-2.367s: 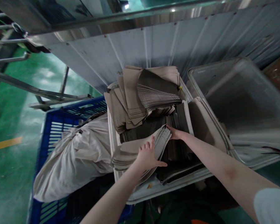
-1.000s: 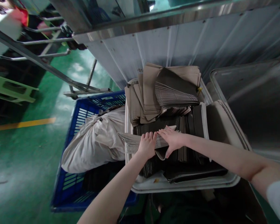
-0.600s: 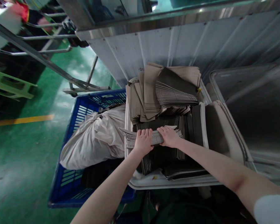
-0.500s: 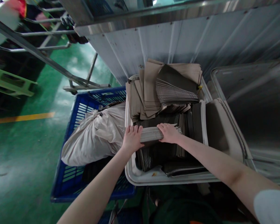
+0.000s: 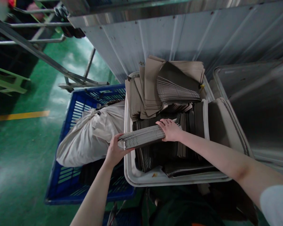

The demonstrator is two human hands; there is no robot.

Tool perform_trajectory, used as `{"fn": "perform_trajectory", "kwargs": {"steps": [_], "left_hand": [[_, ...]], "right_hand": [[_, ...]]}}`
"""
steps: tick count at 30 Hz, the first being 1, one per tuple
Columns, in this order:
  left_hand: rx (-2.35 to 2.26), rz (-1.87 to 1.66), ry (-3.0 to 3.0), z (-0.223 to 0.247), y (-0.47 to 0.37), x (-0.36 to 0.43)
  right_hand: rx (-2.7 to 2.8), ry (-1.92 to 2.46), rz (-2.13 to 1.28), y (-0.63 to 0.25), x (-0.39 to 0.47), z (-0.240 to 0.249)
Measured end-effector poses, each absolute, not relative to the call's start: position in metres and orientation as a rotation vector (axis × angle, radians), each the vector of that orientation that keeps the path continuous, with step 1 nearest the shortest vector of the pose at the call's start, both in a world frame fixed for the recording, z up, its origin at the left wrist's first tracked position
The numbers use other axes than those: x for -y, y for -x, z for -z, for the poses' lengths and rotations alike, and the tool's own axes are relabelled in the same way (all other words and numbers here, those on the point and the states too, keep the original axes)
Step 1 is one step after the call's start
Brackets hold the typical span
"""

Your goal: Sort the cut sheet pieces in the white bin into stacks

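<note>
A stack of thin dark sheets with pale edges (image 5: 143, 137) lies across the white tub (image 5: 141, 182), its left end past the tub's rim. My left hand (image 5: 115, 150) grips that left end, thumb below and fingers behind. Around the right end, my right hand (image 5: 171, 130) is closed over the top. Beneath the stack, the tub holds more dark bundles (image 5: 165, 157). Behind it lie brown pieces (image 5: 153, 88) and a fanned dark bundle (image 5: 176, 84).
Left of the tub, a blue basket (image 5: 52, 182) holds a tied white cloth bundle (image 5: 91, 141). A metal rack (image 5: 37, 51) and green stool (image 5: 9, 80) stand beyond. Another tub (image 5: 261, 110) is at the right. A corrugated panel (image 5: 155, 40) rises behind.
My left hand has moved left and slightly down, from the top of the stack to its left end. The stack now reaches farther left and tilts. My right hand has barely moved.
</note>
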State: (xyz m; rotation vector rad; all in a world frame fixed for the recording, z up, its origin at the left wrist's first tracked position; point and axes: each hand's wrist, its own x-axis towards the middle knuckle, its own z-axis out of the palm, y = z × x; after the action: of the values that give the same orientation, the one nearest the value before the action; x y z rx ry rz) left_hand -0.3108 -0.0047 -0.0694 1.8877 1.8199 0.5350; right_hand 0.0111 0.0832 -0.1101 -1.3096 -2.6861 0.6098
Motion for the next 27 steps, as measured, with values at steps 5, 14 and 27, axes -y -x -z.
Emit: {"fn": "perform_trajectory", "kwargs": {"steps": [5,14,27], "left_hand": [[-1.673,-0.653,-1.725,0.088,0.310,0.009],[-1.440,-0.582,-1.663,0.103,0.309,-0.013],[-1.224,-0.393,-1.642,0.093,0.305,-0.048]], "right_hand": [[2.694,1.305,-0.669,-0.048,-0.079,0.118],[2.729,0.985,-0.865,-0.067,-0.088,0.125],[3.051,0.674,-0.782,-0.062,-0.116,0.102]]}}
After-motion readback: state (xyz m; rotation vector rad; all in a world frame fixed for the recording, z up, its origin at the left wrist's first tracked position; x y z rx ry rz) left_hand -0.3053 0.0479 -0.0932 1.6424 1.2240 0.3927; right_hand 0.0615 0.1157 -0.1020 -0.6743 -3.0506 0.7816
